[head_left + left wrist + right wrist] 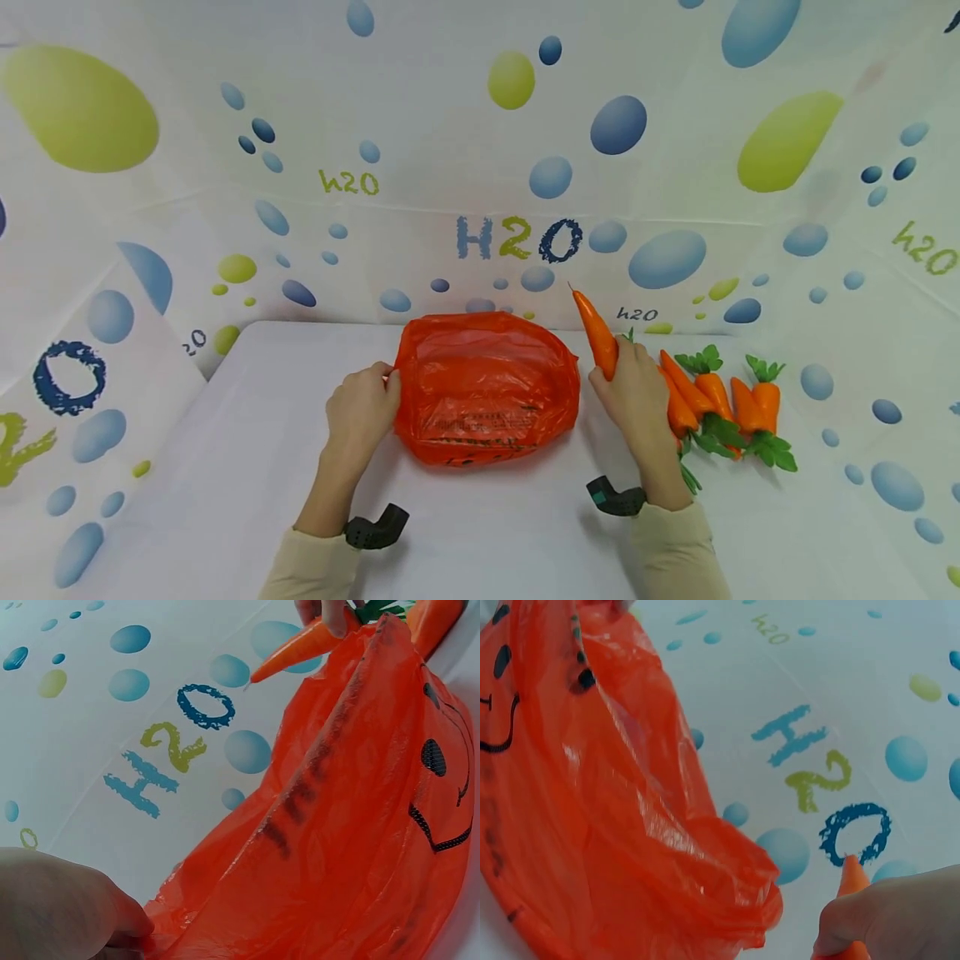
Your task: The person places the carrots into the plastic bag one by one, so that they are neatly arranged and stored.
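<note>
- Head view: the left hand (363,408) pinches the left edge of a red plastic bag (487,375); the right hand (636,396) grips one lifted carrot (595,329), near the bag's right side and outside it. Several loose carrots (686,390) lie ungripped on the white table (495,533), apparently left to handle.
- Left wrist view: thin, crinkled, glossy film with a black printed face (433,757); whether it already holds anything, I cannot tell.
- Right wrist view: the gripped carrot looks smooth and tapered; the bag's edge is slack and puckered.
</note>
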The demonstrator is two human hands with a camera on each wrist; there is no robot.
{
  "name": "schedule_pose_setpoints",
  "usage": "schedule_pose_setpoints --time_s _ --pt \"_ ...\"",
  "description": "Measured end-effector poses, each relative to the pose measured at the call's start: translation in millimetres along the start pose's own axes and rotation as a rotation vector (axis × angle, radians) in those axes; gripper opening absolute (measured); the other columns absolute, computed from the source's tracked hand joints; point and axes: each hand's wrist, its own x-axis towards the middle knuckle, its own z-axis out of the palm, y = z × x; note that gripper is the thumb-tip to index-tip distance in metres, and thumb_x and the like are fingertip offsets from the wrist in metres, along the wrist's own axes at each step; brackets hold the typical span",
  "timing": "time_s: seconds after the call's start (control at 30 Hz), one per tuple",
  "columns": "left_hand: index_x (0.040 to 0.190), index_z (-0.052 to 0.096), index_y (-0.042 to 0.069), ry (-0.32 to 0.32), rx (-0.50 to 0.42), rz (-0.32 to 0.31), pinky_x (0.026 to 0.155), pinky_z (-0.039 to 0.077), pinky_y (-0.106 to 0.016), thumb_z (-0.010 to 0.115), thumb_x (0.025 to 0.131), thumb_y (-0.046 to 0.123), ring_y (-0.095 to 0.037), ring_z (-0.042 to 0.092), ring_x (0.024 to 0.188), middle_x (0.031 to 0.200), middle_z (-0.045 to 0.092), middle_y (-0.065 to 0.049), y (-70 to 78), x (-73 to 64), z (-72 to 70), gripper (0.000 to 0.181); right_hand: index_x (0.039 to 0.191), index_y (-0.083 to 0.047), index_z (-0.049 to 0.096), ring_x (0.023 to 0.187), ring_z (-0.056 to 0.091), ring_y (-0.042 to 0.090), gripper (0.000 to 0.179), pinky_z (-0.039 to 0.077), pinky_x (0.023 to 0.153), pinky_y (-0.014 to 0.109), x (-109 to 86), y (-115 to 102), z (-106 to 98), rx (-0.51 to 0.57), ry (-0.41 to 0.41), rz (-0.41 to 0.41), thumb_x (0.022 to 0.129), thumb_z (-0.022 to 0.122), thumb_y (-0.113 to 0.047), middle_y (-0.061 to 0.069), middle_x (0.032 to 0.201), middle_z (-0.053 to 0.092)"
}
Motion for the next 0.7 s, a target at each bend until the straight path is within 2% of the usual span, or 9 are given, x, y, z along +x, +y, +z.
schedule_pose_setpoints --time_s 0.37,0.7 --pt "0.113 0.071 0.000 0.004 -0.041 -0.007 0.053 0.053 -0.034 0.051 0.098 0.025 -0.022 0.059 0.060 0.082 0.072 -0.012 0.0 0.0 -3.4 0.035 0.144 -0.003 0.047 0.101 0.055 0.037 0.059 0.050 0.094 0.054 -5.7 -17.6 -6.8 0.041 0.184 -0.127 0.091 0.065 -0.021 0.022 0.128 0.059" --pt "0.112 0.071 -0.001 -0.005 -0.046 -0.010 0.052 0.053 -0.033 0.053 0.097 0.026 -0.020 0.058 0.057 0.081 0.072 -0.012 0.4 -2.1 -2.6 0.036 0.138 -0.001 0.053 0.112 0.059 0.040 0.054 0.053 0.088 0.053 -7.3 -41.0 -15.5 0.074 0.302 -0.320 0.089 0.071 -0.015 0.021 0.132 0.061"
